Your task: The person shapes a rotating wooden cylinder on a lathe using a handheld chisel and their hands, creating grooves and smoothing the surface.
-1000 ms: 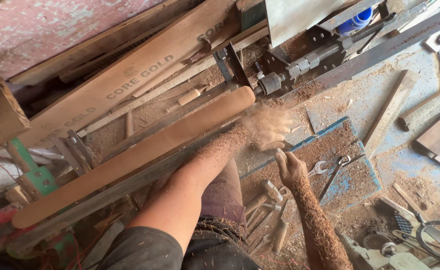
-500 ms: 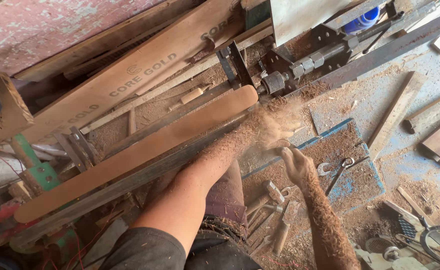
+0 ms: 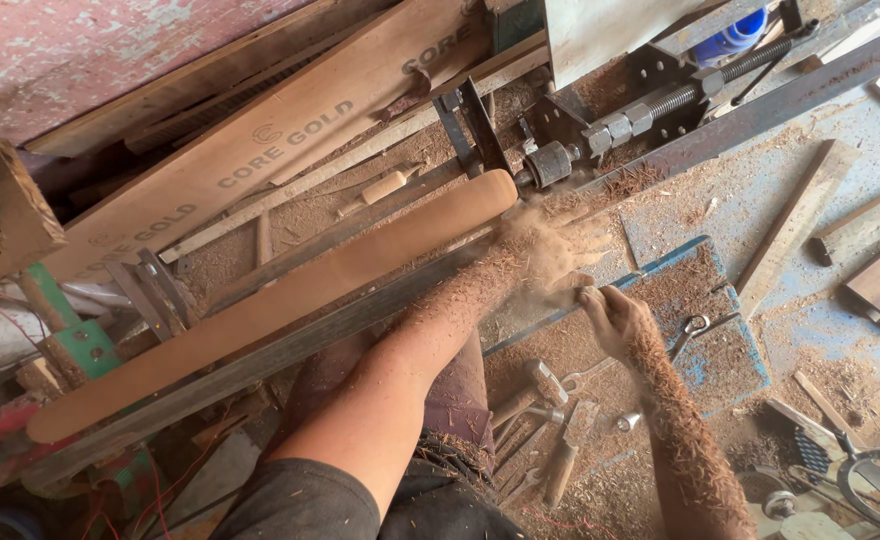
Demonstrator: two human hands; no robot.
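Comparing: between the earlier views and now, the left hand (image 3: 550, 250) has stayed at the right end of the long wooden spindle (image 3: 280, 300), and sawdust is thrown off there as before.
Meaning: shaping at that end is judged to be ongoing.
Spindle: mounted on the lathe bed (image 3: 290, 345), running from 8 o'clock to 1 o'clock.
Left grip: blurred; possibly closed on a tool, cannot be told.
Right hand (image 3: 615, 315): at 4 o'clock of the left, loosely curled, apparently empty.
Below: hammer (image 3: 525, 390) on the floor.
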